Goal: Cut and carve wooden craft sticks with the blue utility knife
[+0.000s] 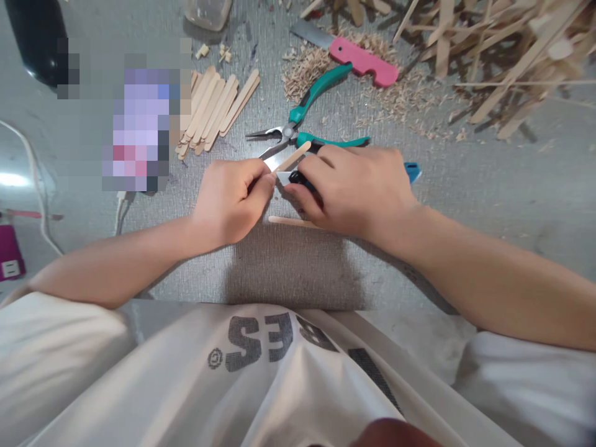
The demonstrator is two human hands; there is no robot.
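Observation:
My left hand [233, 197] is closed, pinching one end of a popsicle stick [296, 155] that points up and to the right. Wrapped round a utility knife [412, 171] is my right hand [358, 186]; the knife's blade [283, 177] sticks out to the left, beside the pinched stick and close to my left fingertips. Whether the blade touches the wood I cannot tell. Another popsicle stick [291, 221] lies on the table just below, partly covered by my right hand. Right behind my hands rest needle-nose pliers [288, 131] with green handles, jaws apart.
A pile of popsicle sticks [214, 112] lies left of the pliers, beside a blurred-out device [142, 124] with a cable. Behind the pliers are a pink-handled blade [365, 61] and wood shavings [302, 71]. Cut sticks [503, 56] heap at the back right. A black object [40, 37] is far left.

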